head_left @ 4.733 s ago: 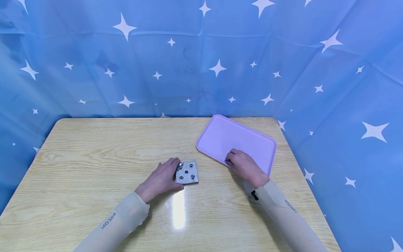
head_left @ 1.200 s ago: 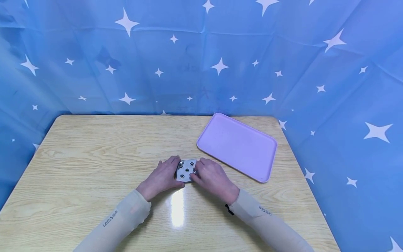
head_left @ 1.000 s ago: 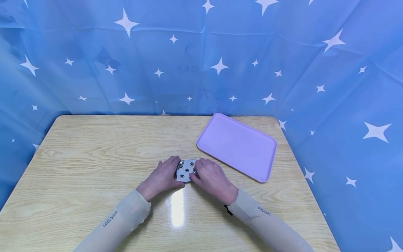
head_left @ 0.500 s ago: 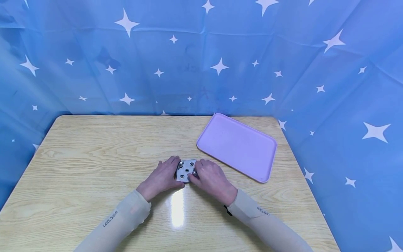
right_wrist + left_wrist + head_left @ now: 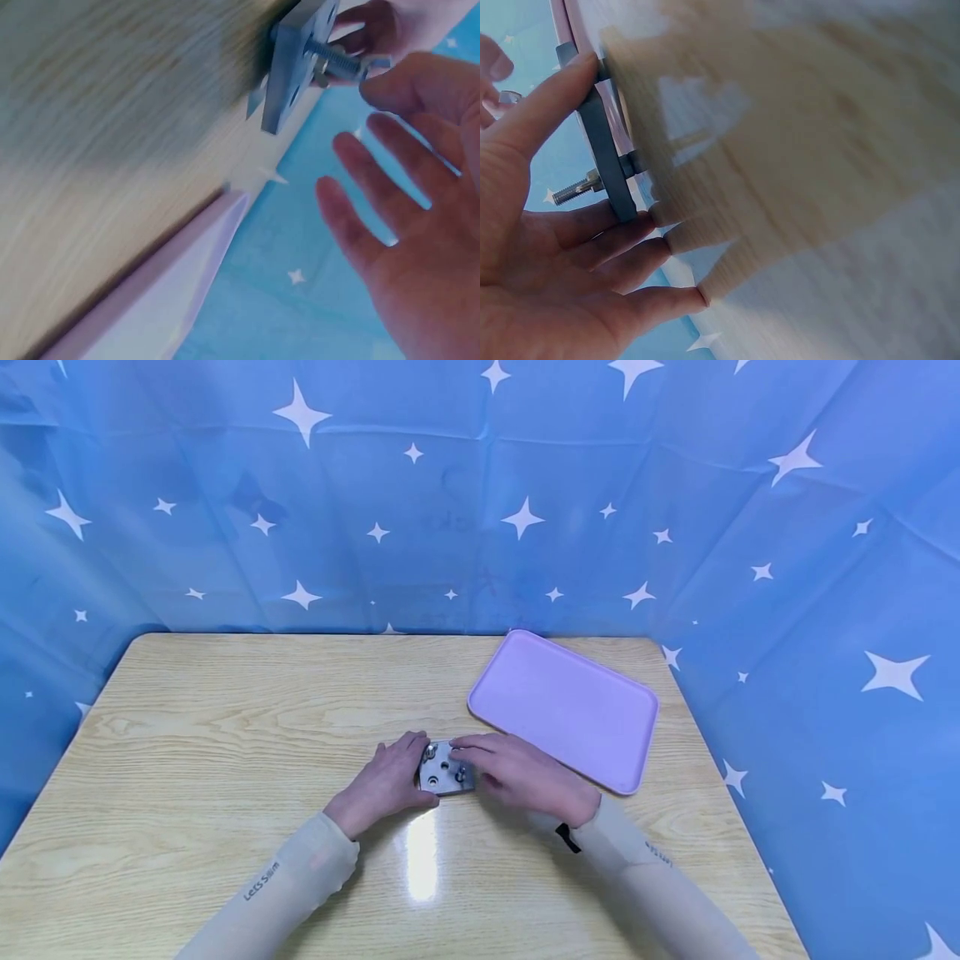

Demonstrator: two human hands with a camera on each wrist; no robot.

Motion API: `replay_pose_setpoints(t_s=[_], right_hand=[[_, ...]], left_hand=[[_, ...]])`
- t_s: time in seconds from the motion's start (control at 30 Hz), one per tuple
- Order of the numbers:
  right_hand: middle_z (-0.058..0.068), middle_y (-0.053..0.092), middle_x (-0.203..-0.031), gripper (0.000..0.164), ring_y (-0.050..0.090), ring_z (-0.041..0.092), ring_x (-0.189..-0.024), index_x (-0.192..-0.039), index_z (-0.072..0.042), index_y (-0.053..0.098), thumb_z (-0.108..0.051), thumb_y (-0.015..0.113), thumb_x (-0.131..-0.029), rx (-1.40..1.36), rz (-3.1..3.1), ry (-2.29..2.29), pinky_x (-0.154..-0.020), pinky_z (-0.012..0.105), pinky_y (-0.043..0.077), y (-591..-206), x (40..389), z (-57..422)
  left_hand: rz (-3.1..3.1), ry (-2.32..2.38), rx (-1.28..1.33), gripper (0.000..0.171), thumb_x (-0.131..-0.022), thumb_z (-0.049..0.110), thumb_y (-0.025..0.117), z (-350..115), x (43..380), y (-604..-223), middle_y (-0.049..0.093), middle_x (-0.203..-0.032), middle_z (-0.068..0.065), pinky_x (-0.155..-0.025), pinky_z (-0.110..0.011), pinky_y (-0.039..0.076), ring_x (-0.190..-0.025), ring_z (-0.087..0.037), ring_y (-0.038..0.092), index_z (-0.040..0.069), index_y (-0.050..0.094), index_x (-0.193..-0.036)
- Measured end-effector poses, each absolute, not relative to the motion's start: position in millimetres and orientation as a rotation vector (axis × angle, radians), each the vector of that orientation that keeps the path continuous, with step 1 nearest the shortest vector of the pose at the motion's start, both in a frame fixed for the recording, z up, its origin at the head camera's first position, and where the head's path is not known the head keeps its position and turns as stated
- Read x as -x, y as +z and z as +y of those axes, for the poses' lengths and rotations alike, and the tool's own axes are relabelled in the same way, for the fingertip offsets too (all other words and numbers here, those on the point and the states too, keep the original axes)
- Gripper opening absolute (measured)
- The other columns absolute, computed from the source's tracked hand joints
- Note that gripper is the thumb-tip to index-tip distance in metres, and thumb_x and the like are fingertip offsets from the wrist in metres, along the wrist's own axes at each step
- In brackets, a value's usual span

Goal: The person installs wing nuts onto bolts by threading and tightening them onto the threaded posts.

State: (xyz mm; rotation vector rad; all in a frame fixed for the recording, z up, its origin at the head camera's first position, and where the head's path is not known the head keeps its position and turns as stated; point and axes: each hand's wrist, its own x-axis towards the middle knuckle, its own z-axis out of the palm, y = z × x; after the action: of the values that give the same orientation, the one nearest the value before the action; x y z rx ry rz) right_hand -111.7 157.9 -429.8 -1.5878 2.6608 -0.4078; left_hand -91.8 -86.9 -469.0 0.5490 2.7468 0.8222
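A square grey metal plate [image 5: 450,784] with holes sits near the middle of the wooden table. My left hand [image 5: 381,779] grips its left side, thumb at the near edge and fingers at the far edge. Short feet under the plate [image 5: 600,139] show in the left wrist view. At its far left corner stands a threaded bolt [image 5: 571,190] with a nut on it. Another upright bolt [image 5: 339,60] rises at the near right. Beside that bolt my right hand [image 5: 521,772] hovers with fingers extended over the plate, thumb close to the bolt's top.
A purple tray [image 5: 562,710] lies angled at the back right of the wooden table [image 5: 247,718]. Its rim comes close behind my right hand. A blue curtain [image 5: 420,560] with white stars hangs behind the table and along its sides.
My right hand came from the tray to the plate and held the right bolt. Now its fingers have straightened and the hand has drawn slightly right, off the bolt. The left hand stays put.
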Motion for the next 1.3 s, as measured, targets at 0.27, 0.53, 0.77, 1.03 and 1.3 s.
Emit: replay_pose_setpoints(t_s=[0.27,0.53,0.77,1.03,1.3], right_hand=[[0.001,0.071,-0.123,0.028,0.065,0.014,-0.116,-0.122,-0.01,0.073,-0.005,0.075,-0.094,1.651,2.629,-0.406,-0.103,0.028,0.051,-430,118,152],[-0.004,0.068,-0.098,0.01,0.062,0.009,-0.087,-0.103,-0.014,0.073,-0.014,0.077,-0.094,1.617,2.717,-0.337,-0.081,0.027,0.054,-437,117,146],[-0.004,0.063,-0.085,0.016,0.057,0.011,-0.073,-0.089,-0.013,0.068,-0.025,0.078,-0.093,1.458,2.897,-0.312,-0.066,0.027,0.052,-444,111,139],[-0.005,0.054,-0.074,0.024,0.048,0.011,-0.065,-0.08,-0.014,0.059,-0.024,0.078,-0.089,1.367,3.052,-0.304,-0.056,0.026,0.044,-451,105,133],[0.001,0.068,-0.1,0.049,0.062,0.013,-0.085,-0.114,-0.008,0.069,-0.05,0.076,-0.09,1.396,2.933,-0.255,-0.074,0.029,0.054,-444,105,142]], left_hand=[[2.738,0.832,-0.538,0.088,-0.076,0.03,0.093,-88,92,-468,0.054,-0.143,-0.025,-0.111,-0.074,0.032,-0.13,-0.042,0.055,-0.006,0.049,-0.144],[2.737,0.83,-0.533,0.089,-0.076,0.03,0.093,-87,92,-468,0.052,-0.145,-0.023,-0.112,-0.073,0.032,-0.131,-0.04,0.054,-0.005,0.048,-0.145],[2.745,0.814,-0.537,0.09,-0.076,0.031,0.092,-86,92,-468,0.051,-0.147,-0.025,-0.112,-0.073,0.032,-0.133,-0.041,0.053,-0.007,0.048,-0.145],[2.746,0.816,-0.527,0.092,-0.076,0.032,0.093,-85,93,-468,0.05,-0.148,-0.025,-0.112,-0.073,0.032,-0.134,-0.041,0.052,-0.007,0.048,-0.145],[2.748,0.831,-0.536,0.09,-0.075,0.029,0.093,-86,92,-469,0.053,-0.144,-0.024,-0.11,-0.075,0.033,-0.128,-0.04,0.056,-0.006,0.049,-0.144]])
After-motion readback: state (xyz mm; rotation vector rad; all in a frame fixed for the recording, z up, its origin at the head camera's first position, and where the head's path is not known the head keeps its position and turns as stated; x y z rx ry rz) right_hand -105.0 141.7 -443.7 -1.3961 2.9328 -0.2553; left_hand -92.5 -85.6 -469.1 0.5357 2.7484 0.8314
